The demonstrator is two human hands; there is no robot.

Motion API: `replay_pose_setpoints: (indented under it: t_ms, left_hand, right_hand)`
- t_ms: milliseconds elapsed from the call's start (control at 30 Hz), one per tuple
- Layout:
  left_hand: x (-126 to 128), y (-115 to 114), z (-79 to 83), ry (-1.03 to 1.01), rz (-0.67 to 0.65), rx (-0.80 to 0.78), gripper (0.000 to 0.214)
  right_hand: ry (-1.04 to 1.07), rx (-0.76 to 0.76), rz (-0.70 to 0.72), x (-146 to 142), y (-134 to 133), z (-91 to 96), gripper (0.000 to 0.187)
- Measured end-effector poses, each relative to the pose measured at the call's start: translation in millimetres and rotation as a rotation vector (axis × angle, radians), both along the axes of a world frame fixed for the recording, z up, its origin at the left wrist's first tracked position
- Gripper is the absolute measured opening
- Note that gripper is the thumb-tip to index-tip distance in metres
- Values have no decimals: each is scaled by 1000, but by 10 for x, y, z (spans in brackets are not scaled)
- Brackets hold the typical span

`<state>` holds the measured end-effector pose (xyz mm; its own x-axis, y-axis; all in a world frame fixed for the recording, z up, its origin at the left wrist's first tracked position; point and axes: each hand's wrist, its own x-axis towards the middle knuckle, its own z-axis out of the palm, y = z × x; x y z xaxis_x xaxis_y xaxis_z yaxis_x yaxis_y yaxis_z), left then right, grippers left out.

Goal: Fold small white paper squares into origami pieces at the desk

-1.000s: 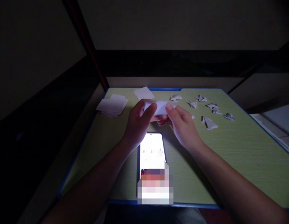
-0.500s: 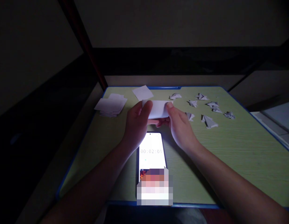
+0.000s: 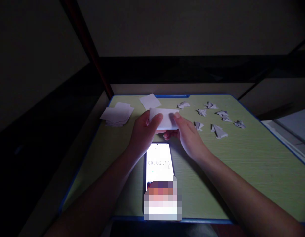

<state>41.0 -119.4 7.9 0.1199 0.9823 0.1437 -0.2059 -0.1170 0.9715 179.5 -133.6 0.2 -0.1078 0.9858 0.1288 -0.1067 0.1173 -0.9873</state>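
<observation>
A folded sheet of white paper is held up over the table between both of my hands. My left hand pinches its left side, thumb on the near face and fingers behind. On the right end, my right hand has its thumb pressed on the paper, with curled fingertips showing below the lower edge. The paper looks like a wide rectangle with a straight bottom edge. Below the hands lies a lit phone showing a timer; its lower part is blurred out.
The light green table has a blue rim. A stack of white paper sheets lies at the left, and a single square sheet at the back. Several small folded paper pieces are scattered at the right. Books or papers sit beyond the right edge.
Both thumbs have shifted on the paper, the left one moving inward from the upper left and lower on its face. The view has tilted slightly, so everything sits a little lower.
</observation>
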Motion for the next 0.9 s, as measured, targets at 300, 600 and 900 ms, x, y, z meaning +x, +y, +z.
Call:
replay_pose_setpoints:
  t_ms: [300, 600, 900]
  left_hand:
    - [1, 13, 53, -58, 79, -34, 37]
    - [35, -4, 53, -53, 31, -92, 38]
    - [51, -6, 30, -116, -28, -128, 46]
  right_hand:
    - [-143, 226, -379, 23, -35, 164, 29]
    - [-187, 240, -371, 106, 12, 148, 16]
    - [-430, 549, -512, 120, -39, 131, 9]
